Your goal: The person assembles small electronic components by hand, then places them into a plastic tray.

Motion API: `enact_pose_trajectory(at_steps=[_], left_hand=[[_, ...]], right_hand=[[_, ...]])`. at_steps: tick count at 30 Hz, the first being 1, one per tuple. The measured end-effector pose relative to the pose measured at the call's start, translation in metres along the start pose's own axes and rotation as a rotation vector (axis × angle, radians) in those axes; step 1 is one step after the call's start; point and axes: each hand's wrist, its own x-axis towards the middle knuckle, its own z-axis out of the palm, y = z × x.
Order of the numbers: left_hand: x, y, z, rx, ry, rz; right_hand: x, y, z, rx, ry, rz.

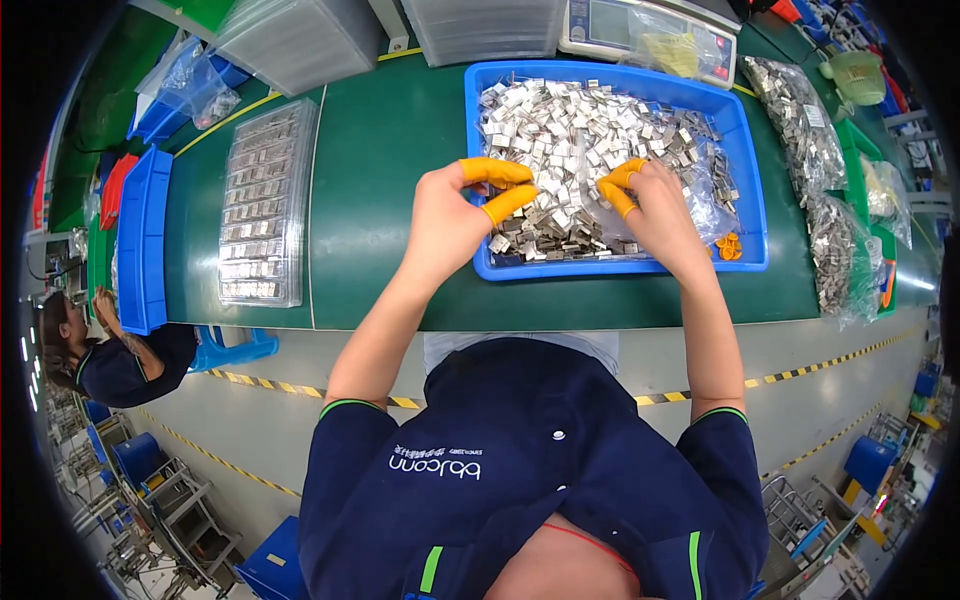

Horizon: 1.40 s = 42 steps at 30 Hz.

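A blue tray (755, 200) holds a heap of small silvery metal connector shells (560, 120). Over its left part is my left hand (450, 210), with yellow finger cots on thumb and fingers; the tips come together in a pinch. My right hand (655, 210), in the same kind of cots, bends over the middle of the heap, thumb and fingers also drawn together. Whatever either pinch holds is too small to make out. Beneath and beside my right hand lies a clear plastic bag (708, 205). Several orange finger cots (728, 246) sit in the tray's near right corner.
Left on the green table (390, 130) lies a stack of clear trays (265, 200) with rows of metal parts. Bagged parts (800, 130) line the right side. A scale (600, 25) and clear boxes (300, 45) stand behind. Another person (120, 350) sits at far left.
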Motion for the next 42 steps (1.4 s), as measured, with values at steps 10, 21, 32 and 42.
enact_pose_trajectory(at_steps=[10,21,32,42], left_hand=[[-0.02,-0.001,0.01,-0.527,0.149,-0.103],[-0.028,0.001,0.006,-0.82,0.047,-0.21],[-0.028,0.002,0.025,-0.826,0.179,-0.117],[-0.028,0.004,0.03,-0.794,0.255,-0.105]], right_hand=[[0.013,-0.015,0.007,0.176,-0.141,0.255],[0.006,-0.011,-0.009,0.616,0.183,0.237],[0.003,-0.032,-0.008,1.129,0.089,0.332],[-0.004,-0.063,-0.004,1.365,0.201,0.277]])
